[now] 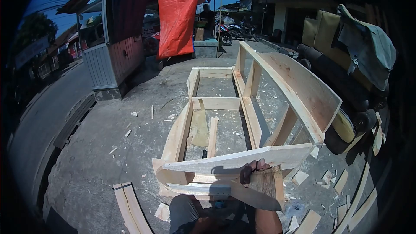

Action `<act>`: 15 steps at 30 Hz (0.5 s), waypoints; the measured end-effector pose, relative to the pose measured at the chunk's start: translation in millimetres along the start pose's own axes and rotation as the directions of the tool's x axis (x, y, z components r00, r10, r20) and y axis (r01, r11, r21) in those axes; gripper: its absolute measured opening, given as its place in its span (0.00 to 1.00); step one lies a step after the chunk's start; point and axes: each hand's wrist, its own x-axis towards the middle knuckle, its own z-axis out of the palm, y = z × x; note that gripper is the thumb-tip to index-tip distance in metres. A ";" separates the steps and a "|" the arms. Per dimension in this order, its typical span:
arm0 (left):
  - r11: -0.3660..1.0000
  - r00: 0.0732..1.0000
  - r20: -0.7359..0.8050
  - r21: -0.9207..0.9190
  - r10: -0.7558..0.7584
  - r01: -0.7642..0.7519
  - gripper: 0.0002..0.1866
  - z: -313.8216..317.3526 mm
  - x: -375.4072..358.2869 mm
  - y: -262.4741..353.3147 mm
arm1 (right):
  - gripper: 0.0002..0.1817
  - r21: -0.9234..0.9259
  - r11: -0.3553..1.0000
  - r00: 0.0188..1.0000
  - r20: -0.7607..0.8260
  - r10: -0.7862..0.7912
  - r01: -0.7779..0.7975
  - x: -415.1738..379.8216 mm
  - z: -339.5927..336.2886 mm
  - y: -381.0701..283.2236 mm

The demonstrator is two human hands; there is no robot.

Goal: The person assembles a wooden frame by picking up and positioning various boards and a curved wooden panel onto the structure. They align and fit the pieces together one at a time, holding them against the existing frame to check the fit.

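My right hand (253,172) is closed over the top edge of a short wooden board (271,184), held upright against the near end of a large wooden frame (216,161). The frame lies on the concrete, with a slatted side (281,95) rising on its right and a curved panel (303,89) fixed there. My left hand (208,225) is low by my knee, in deep shadow; its fingers cannot be made out. A loose wooden strip (212,138) lies inside the frame.
Two strapped planks (130,206) lie at the lower left. Wood offcuts (340,182) and long strips (357,197) litter the ground on the right. Beyond them stand dark cushioned furniture pieces (336,71). A kiosk (110,56), a red tarp (177,21) and motorbikes (238,30) are behind.
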 end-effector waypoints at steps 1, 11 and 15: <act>1.000 1.000 0.005 0.001 -0.001 0.001 0.32 -0.1 0.3 0.3 | 0.21 0.001 1.000 1.000 0.000 0.001 -0.001 -0.1 -0.8 0.4; 1.000 0.999 0.039 0.013 -0.029 0.029 0.33 -16.5 5.6 9.8 | 0.41 -0.106 0.985 0.987 0.066 0.147 -0.140 11.4 4.6 -22.2; 0.997 0.992 0.116 -0.049 -0.052 0.058 0.42 -6.9 12.8 3.9 | 0.32 -0.165 0.983 0.993 -0.107 0.058 -0.076 -3.5 13.2 -10.6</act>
